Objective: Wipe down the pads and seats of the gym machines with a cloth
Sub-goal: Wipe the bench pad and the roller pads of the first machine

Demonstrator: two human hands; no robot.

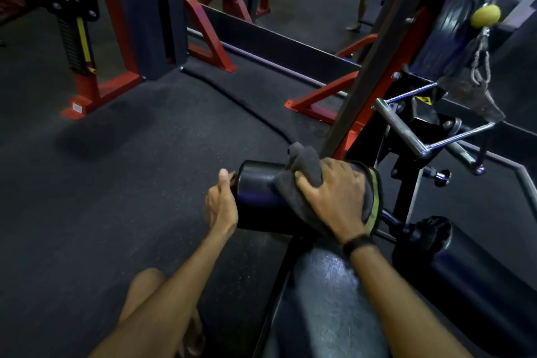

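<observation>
The right hand (331,197) lies on top of a dark grey cloth (296,180), its fingers spread and bent over the folds, pressing the cloth onto a black roller pad (258,200) of a gym machine. The cloth drapes over the upper side of the roller pad, bunched into a peak at the far end, and a green-edged strip of it hangs down by the wrist. A black band (359,243) circles the right wrist.

The left hand (221,203) grips the free end of the same roller pad, thumb pointing up along the end face and fingers curled round behind it, out of sight.

Below the right forearm lies the padded seat (325,299) of the bench, black and glossy. A second roller pad (465,267) sits to the right of it, apart from both hands. Beyond the cloth a chrome handle (406,131) rests on the machine's black frame. A yellow ball (486,16) hangs at the upper right with a cord below it. Red machine frames (116,38) stand on the dark rubber floor (116,168), and a black rope (232,99) trails across it towards the machine.
</observation>
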